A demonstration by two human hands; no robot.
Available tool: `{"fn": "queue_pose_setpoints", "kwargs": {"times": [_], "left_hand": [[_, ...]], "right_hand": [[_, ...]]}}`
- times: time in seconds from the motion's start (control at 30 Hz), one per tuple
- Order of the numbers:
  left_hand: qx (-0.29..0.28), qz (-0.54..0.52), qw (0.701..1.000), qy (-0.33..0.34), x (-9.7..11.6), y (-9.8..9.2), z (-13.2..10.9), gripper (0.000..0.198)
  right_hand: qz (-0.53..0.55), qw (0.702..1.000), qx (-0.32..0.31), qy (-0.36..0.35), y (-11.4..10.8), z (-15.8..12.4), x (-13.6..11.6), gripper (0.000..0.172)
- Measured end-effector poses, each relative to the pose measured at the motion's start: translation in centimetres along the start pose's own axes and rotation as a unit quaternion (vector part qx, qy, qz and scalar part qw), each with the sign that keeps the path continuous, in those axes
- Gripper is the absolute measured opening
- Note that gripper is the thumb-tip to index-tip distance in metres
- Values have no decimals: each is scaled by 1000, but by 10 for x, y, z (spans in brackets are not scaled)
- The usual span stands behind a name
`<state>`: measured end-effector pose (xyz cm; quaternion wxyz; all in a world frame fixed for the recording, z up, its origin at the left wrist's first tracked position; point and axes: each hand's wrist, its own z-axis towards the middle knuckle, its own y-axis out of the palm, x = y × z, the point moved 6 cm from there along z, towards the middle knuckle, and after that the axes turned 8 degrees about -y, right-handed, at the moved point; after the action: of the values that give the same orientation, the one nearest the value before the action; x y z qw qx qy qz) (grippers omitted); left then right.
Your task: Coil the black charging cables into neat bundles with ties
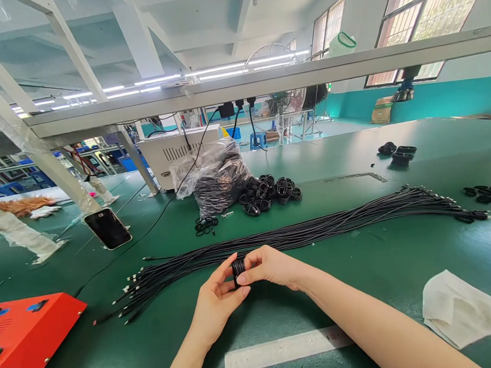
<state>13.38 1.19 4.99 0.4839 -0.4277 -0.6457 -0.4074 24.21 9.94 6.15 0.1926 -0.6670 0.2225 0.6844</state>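
A tightly wound coil of black cable [238,268] is held up between my two hands, above the green tabletop. My left hand [218,295] grips its left side, thumb below and fingers behind. From the right, my right hand [266,268] pinches the same coil with thumb and fingers. Just beyond my hands, a long bundle of straight black cables [281,237] stretches across the table, connector ends fanned out at the left. Under my right forearm lies a steel ruler [279,353].
Coiled black cables [270,192] are heaped beside a plastic bag [220,180]. A red box with green buttons [39,332] stands at left, near a phone [108,228] against a frame post. A white cloth [461,307] lies at right. More black coils [402,155] sit farther back.
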Motion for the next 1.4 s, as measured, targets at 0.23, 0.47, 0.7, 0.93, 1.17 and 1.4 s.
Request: {"fn": "queue_pose_setpoints", "kwargs": {"times": [0.23,0.47,0.7,0.93,1.17,1.4], "left_hand": [[-18,13,1000,-7,-2,-2,2,74],[-15,40,999,-8,-8,-5,6,73],[-71,23,997,-15,-8,1,6,78],[-71,36,997,-24,-7,-1,7,74],[-67,15,997,-30,-7,-4,7,75],[-92,-42,993,-62,-9,-2,6,70]], "right_hand": [[64,998,8,22,3,-2,2,39],[14,1000,9,24,0,-2,0,38],[45,998,21,28,3,-2,1,37],[33,997,71,25,1,-3,3,39],[5,998,59,-10,5,1,6,36],[-119,992,-1,-48,-3,-1,-3,35]]}}
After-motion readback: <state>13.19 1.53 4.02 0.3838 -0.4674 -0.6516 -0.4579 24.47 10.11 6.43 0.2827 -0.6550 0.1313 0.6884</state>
